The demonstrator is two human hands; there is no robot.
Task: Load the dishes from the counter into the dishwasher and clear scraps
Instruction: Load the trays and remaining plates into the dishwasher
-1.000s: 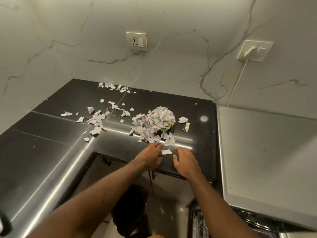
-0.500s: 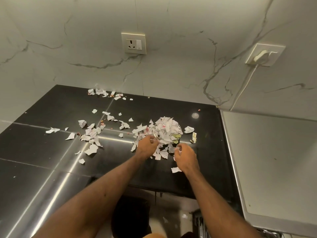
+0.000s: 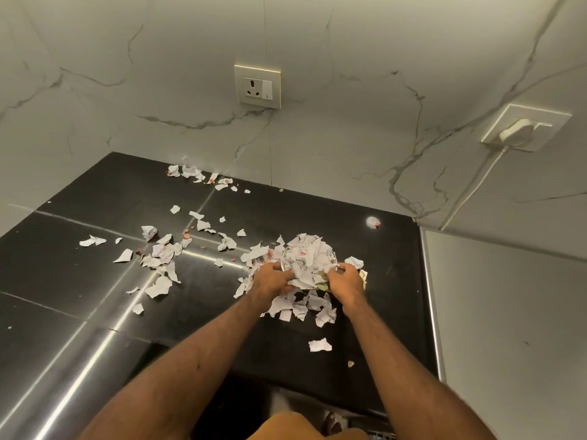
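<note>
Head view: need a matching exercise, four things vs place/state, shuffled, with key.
Things:
A. bowl
B. white plug
C. middle wall socket
D. lone paper scrap

Place or state:
1. nothing plugged in
2. on the black counter, nearer the camera than both hands
3. gripped between left hand and right hand, heaped with torn paper
4. in the far-right socket

Pairs: A-3, B-4, C-1, D-2
</note>
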